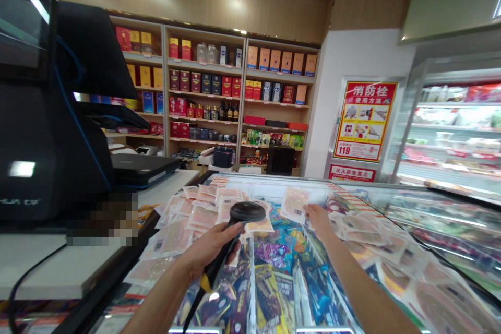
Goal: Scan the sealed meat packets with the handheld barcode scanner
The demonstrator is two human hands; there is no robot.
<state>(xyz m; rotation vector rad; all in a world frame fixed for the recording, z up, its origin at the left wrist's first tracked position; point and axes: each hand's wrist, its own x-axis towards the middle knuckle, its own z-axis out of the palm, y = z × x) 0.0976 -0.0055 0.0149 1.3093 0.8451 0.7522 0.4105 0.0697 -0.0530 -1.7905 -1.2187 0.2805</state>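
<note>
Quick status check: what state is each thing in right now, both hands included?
Left hand: shut on scanner.
Scanner: held up, head over the packets.
Right hand: pinching a packet.
Packet: lifted, label side showing.
Other packets: lying flat on the freezer lid.
Freezer lid: closed.

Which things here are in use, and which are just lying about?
In use: left hand gripping barcode scanner; right hand holding up labelled meat packet.
Lying about: other packets on freezer lid, till screen, liquor shelves.

The red wall poster [364, 121] reads "消防栓 使用方法" and "119".
</note>
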